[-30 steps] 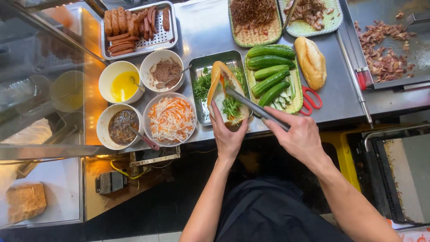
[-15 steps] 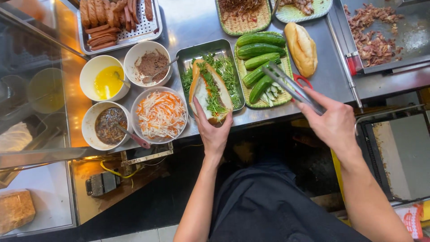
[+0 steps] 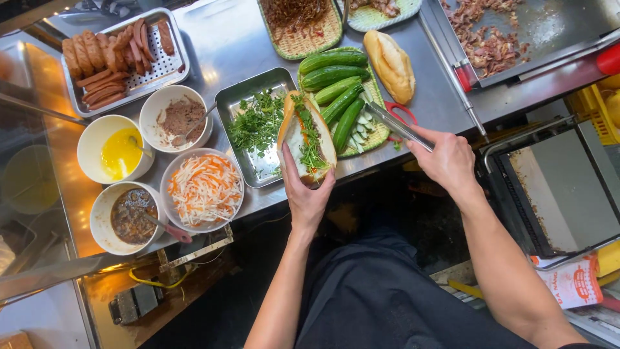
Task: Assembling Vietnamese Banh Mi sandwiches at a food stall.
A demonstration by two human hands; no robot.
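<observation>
Now the left hand (image 3: 305, 194) is cupping a split baguette sandwich (image 3: 305, 137) from below, fingers wrapped around its lower end, holding it open-side up just over the counter's front edge, at about 3 o'clock from the metal herb tray (image 3: 240, 98). Green herbs and a strip of orange pickle are showing in the filling. The right hand (image 3: 445, 158) is gripping a pair of metal tongs (image 3: 400, 123), closed around their handle end, with the tips pointing toward 10 o'clock at the sliced cucumber (image 3: 363, 124) on the green woven tray (image 3: 381, 132).

Compared with half a second ago, the tongs are sitting lower and nearer the sandwich, having come down from above the whole cucumbers (image 3: 332, 77) to the cut slices. The sandwich is holding roughly the same spot beside the herb tray.

At 9 o'clock from the sandwich, a bowl of shredded carrot and radish (image 3: 203, 189) is resting, with a bowl of yellow sauce (image 3: 116, 150) beyond it. A plain baguette (image 3: 389, 64) is lying at 1 o'clock, beside red-handled scissors (image 3: 405, 111).
</observation>
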